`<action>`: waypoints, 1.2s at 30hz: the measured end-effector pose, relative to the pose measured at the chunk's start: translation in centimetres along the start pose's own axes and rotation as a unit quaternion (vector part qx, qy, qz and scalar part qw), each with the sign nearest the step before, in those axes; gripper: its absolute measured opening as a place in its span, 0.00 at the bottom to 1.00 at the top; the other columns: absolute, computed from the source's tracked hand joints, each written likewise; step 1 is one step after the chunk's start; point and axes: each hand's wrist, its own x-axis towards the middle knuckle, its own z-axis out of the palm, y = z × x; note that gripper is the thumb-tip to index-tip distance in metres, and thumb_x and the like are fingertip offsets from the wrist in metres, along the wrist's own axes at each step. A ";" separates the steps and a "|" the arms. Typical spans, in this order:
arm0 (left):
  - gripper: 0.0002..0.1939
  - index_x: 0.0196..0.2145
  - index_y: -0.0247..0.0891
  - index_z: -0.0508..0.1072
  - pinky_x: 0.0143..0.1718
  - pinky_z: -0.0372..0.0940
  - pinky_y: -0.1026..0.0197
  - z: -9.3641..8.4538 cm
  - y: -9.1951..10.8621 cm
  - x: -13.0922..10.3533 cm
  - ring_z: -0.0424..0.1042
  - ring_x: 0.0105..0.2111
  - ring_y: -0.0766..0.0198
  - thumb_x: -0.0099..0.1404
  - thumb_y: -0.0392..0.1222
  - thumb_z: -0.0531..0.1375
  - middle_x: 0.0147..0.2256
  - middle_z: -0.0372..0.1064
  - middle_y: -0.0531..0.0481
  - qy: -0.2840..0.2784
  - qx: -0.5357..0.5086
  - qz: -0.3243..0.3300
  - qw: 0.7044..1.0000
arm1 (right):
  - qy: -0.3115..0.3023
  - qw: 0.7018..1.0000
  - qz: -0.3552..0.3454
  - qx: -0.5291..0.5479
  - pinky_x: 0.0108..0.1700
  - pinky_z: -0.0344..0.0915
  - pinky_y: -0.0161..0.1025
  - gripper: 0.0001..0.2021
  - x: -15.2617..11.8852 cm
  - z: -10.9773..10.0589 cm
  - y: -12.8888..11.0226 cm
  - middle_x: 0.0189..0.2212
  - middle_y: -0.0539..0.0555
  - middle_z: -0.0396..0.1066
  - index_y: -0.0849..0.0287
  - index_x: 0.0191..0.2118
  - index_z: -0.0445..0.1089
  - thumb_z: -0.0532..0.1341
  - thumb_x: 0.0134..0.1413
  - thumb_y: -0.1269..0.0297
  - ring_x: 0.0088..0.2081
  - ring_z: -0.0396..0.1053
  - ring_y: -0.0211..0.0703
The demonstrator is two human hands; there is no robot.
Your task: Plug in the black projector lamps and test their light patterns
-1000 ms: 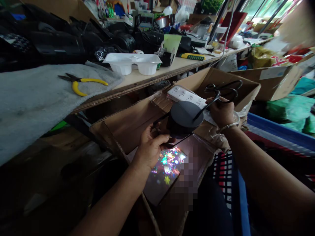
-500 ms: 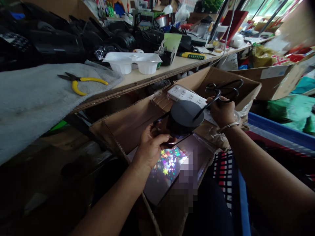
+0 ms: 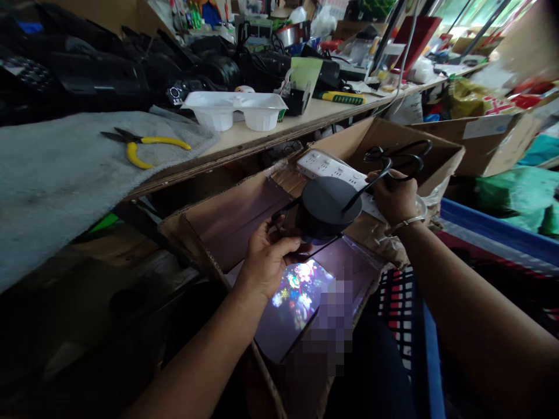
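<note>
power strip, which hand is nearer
Right. The right hand, holding black cable, is by the right end of the power strip; the left hand is farther, lower left, holding the round device.

Your cluttered workshop, wooden-edged bench [image 3: 227, 144] ahead of you, yellow-handled pliers [image 3: 152, 140] on grey cloth [image 3: 65, 160], black equipment [image 3: 100, 75] heaped behind, open cardboard box [image 3: 236, 218] below.

The left forearm [image 3: 209, 337], as I observe it, extends forward and inward; the left hand [image 3: 273, 253] has curled fingers, its thumb pointing inward. The bare right forearm [image 3: 463, 285] angles inward; the right hand [image 3: 398, 201], set higher, is clenched, back visible.
</note>
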 end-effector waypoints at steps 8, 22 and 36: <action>0.24 0.38 0.38 0.59 0.27 0.64 0.60 0.0 0.0 0.0 0.72 0.24 0.62 0.42 0.29 0.62 0.28 0.69 0.54 -0.002 0.003 0.007 1.000 | 0.002 1.000 0.003 -0.004 0.29 0.62 0.36 0.10 0.1 0.0 -0.1 0.25 0.55 0.72 0.62 0.30 0.73 0.58 0.47 0.61 0.27 0.68 0.42; 0.22 0.38 0.36 0.61 0.29 0.67 0.59 -0.1 -0.2 0.0 0.72 0.25 0.63 0.45 0.28 0.61 0.29 0.69 0.52 -0.016 -0.002 0.022 1.000 | 0.000 1.000 0.003 -0.020 0.30 0.62 0.36 0.11 0.1 0.0 0.1 0.24 0.54 0.72 0.62 0.31 0.73 0.59 0.47 0.59 0.27 0.68 0.42; 0.23 0.39 0.35 0.61 0.26 0.66 0.61 -0.1 -0.1 0.1 0.72 0.24 0.63 0.44 0.29 0.62 0.30 0.68 0.52 -0.014 0.001 0.016 1.000 | 0.007 1.000 0.006 -0.010 0.27 0.61 0.35 0.11 0.1 0.0 -0.2 0.23 0.54 0.72 0.63 0.30 0.73 0.59 0.46 0.60 0.25 0.67 0.40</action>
